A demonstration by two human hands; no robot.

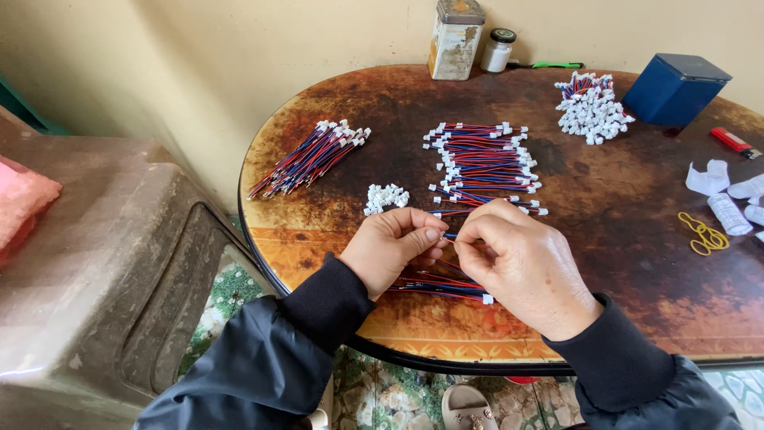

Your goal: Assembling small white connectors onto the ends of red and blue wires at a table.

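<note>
My left hand and my right hand meet over the near edge of a worn brown oval table. Both pinch the end of a short red-and-blue wire between thumb and fingers. Under the hands lies a small bunch of the same wires with white plugs. A little heap of loose white connectors sits just beyond my left hand. A stacked pile of finished wires with white plugs on both ends lies right behind the hands.
A slanted bundle of wires lies at the left, a bunched wire heap at the back right by a blue box. A tin, small jar, red lighter, yellow rubber bands, white rolls stand around. A grey plastic chair is left.
</note>
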